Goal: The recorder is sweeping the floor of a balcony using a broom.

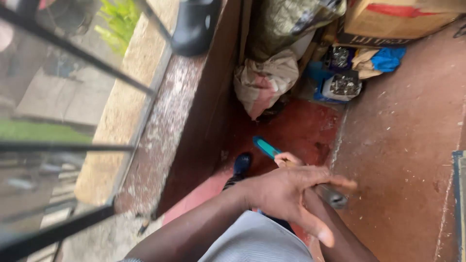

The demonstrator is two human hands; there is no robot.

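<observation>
A long tool runs slantwise over the red floor, with a grey metal handle (334, 197) and a teal end (266, 146). My left hand (286, 194) reaches in from the lower left and lies across the handle, fingers over the top and thumb below. My right hand (287, 158) is mostly hidden under the left. Only a curled finger shows, against the shaft just behind the teal end, and its forearm rises from the bottom edge. A dark blue shoe (241, 164) is beside the teal end.
A low speckled ledge (160, 131) with black window bars (73, 48) runs along the left. Stuffed sacks (264, 82), small packets (342, 85) and a cardboard box (398, 19) crowd the far corner. Dusty reddish floor (403, 145) spreads to the right.
</observation>
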